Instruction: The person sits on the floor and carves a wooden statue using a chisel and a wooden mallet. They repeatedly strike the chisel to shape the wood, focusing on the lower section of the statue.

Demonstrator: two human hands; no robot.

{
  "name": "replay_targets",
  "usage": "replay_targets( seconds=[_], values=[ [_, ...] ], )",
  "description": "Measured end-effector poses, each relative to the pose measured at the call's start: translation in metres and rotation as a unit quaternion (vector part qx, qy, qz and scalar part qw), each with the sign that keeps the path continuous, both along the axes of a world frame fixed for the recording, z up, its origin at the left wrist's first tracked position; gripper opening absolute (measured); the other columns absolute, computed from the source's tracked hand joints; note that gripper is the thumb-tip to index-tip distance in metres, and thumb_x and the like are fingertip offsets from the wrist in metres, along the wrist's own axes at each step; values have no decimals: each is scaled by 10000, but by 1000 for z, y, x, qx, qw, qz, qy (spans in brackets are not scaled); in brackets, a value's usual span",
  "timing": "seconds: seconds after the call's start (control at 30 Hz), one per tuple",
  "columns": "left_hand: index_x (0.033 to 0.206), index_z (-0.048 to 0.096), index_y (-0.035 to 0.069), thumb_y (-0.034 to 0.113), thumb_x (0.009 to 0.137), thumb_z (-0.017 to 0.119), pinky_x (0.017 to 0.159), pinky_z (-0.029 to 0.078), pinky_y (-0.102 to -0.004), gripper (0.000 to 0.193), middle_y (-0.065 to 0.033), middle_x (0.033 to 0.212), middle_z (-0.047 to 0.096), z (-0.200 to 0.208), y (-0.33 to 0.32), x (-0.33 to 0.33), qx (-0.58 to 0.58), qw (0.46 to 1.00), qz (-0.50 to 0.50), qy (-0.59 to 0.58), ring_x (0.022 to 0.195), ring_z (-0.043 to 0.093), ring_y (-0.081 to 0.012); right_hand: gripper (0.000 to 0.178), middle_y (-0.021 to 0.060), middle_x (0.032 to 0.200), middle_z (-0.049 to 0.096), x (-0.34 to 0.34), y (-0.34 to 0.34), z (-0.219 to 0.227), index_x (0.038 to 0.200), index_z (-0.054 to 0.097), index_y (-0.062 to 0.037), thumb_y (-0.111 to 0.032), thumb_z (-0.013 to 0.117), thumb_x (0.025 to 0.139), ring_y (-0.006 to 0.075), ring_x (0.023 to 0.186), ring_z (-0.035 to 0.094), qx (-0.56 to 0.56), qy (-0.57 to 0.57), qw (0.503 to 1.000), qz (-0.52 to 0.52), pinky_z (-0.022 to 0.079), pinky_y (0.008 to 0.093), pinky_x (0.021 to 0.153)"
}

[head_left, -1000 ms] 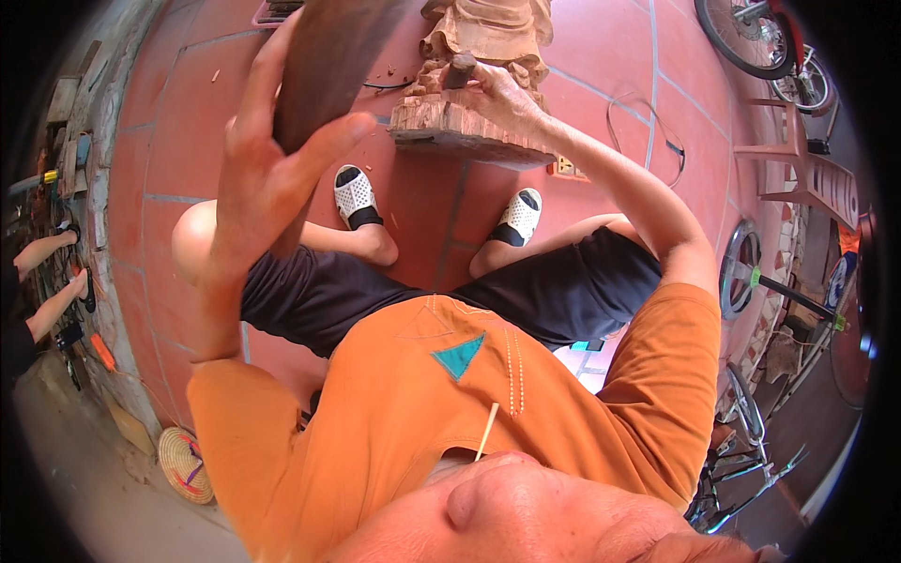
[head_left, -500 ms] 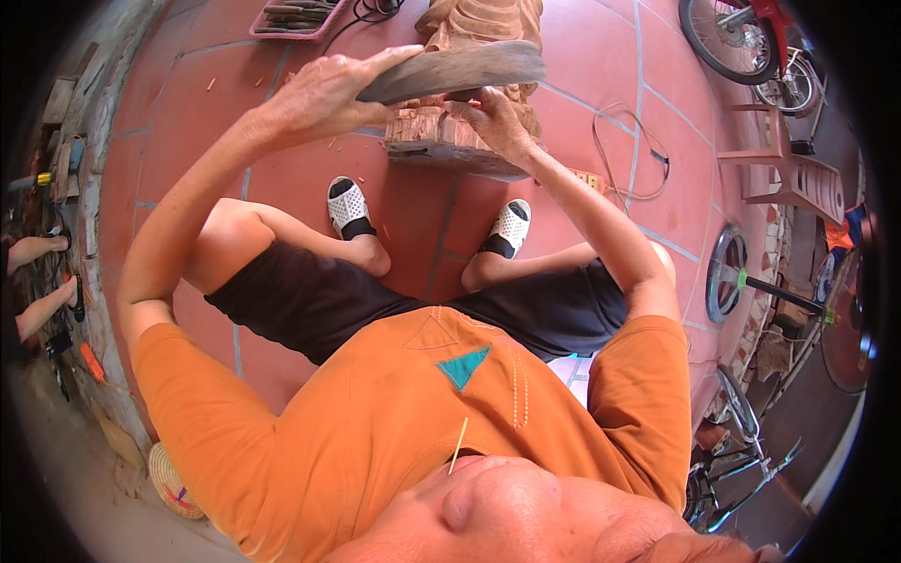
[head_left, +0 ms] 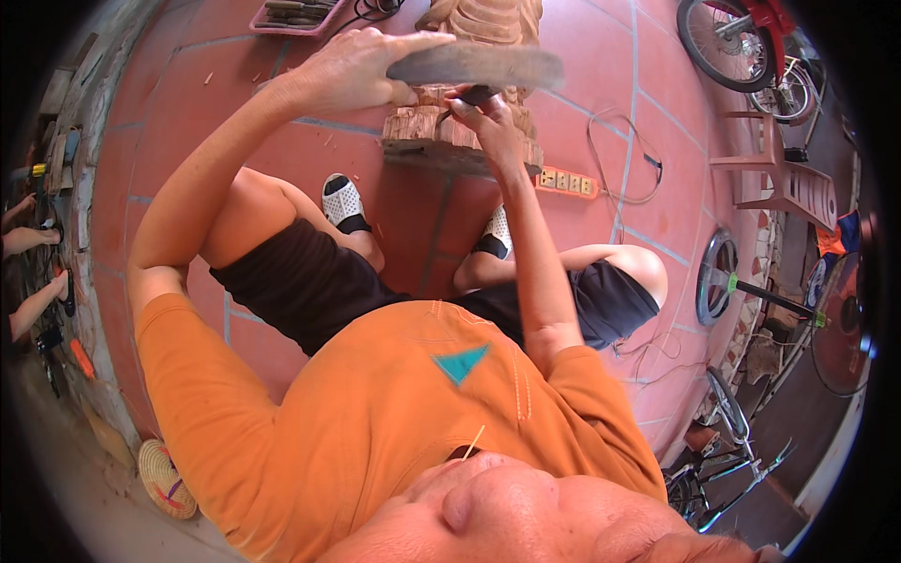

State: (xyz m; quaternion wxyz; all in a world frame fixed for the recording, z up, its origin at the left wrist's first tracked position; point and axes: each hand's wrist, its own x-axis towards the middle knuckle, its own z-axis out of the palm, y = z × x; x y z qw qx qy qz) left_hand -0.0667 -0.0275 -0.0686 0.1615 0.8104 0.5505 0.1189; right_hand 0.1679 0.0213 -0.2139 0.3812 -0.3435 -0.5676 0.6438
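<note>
My left hand (head_left: 357, 73) grips one end of a greyish wooden mallet (head_left: 479, 67), which lies level over the carving and is slightly blurred. Just beneath it, my right hand (head_left: 493, 122) is closed on a small dark tool (head_left: 477, 95); a thin bent end sticks out by the fingers, and its exact kind is unclear. Beyond my feet stands a carved wooden statue (head_left: 483, 21) with draped folds and a rough block base (head_left: 427, 131). The mallet and right hand cover part of the statue's lower portion.
A pink basket of carving tools (head_left: 333, 21) sits at the far left. An orange power strip (head_left: 566, 182) with a looping cord lies right of the base. Farther right are a pink plastic chair (head_left: 798, 183), a motorbike wheel (head_left: 723, 42) and a fan (head_left: 718, 277). Wood chips dot the tiles.
The mallet and my left hand have shifted right and slightly up. My right forearm has swung inward, uncovering the power strip. More of the dark tool shows in my right hand.
</note>
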Motion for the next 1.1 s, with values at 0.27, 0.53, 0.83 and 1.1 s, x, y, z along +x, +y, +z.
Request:
replay_targets(
  seconds=[0.27, 0.53, 0.83, 1.1],
  values=[
    [1498, 476, 197, 187, 794, 744, 882, 555, -404, 753, -171, 1131, 725, 3, 2, 3, 68, 989, -18, -134, 913, 726, -294, 156, 79, 1085, 684, 1, -26, -21, 1093, 595, -55, -24, 647, 949, 214, 1037, 693, -135, 189, 959, -164, 570, 341, 924],
    [1512, 471, 216, 106, 795, 760, 890, 563, -389, 781, -138, 1140, 735, 17, -3, 16, -28, 995, -19, -90, 924, 729, -278, 189, 59, 1044, 689, -6, -28, -18, 1092, 630, -43, 38, 664, 925, 176, 1009, 687, -82, 131, 976, -151, 558, 312, 903],
    [1525, 449, 230, 105, 763, 772, 823, 568, -394, 837, -168, 1116, 729, -4, -3, 13, 25, 994, -57, -91, 848, 722, -290, 190, 62, 1047, 702, -9, -23, -24, 1098, 637, -19, 35, 679, 922, 159, 993, 666, -48, 106, 984, -136, 545, 304, 889],
    [1505, 480, 242, 120, 773, 764, 737, 550, -407, 794, -182, 993, 729, 19, -7, 19, -14, 996, -32, -84, 800, 703, -324, 237, 100, 1094, 704, -5, -22, -24, 1164, 614, 3, 8, 673, 935, 196, 997, 692, -62, 110, 983, -135, 565, 321, 877]
  ],
)
